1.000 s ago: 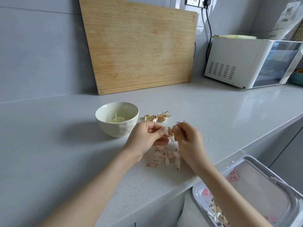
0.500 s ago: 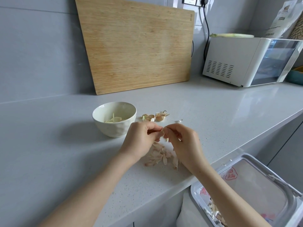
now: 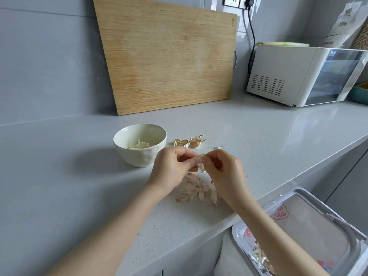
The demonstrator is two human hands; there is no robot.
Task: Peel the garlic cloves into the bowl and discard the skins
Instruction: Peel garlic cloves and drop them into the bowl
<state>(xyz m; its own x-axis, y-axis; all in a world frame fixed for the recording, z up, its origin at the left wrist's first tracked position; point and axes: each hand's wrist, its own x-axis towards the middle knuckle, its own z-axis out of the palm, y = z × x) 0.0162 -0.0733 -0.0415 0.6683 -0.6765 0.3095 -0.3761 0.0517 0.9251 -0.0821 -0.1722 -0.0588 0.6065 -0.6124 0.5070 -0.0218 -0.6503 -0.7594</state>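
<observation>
Above the grey counter, my left hand (image 3: 172, 168) and my right hand (image 3: 225, 172) meet fingertip to fingertip and both pinch one garlic clove (image 3: 202, 162) with loose skin on it. A pile of peeled skins (image 3: 196, 189) lies on the counter just below my hands. The white bowl (image 3: 139, 156) stands to the left of my hands and holds a few pale peeled cloves (image 3: 139, 145). Two unpeeled cloves (image 3: 189, 142) lie beyond my hands, to the right of the bowl. A small skin scrap (image 3: 218, 147) lies near them.
A wooden cutting board (image 3: 165, 54) leans on the back wall. A white appliance (image 3: 302, 76) stands at the back right. Below the counter edge at the lower right is an open lined bin (image 3: 306, 232) with skins in it.
My hands have stayed above the skin pile while their fingers worked at the clove, drawing closer together. The view has shifted slightly; nothing else on the counter moved.
</observation>
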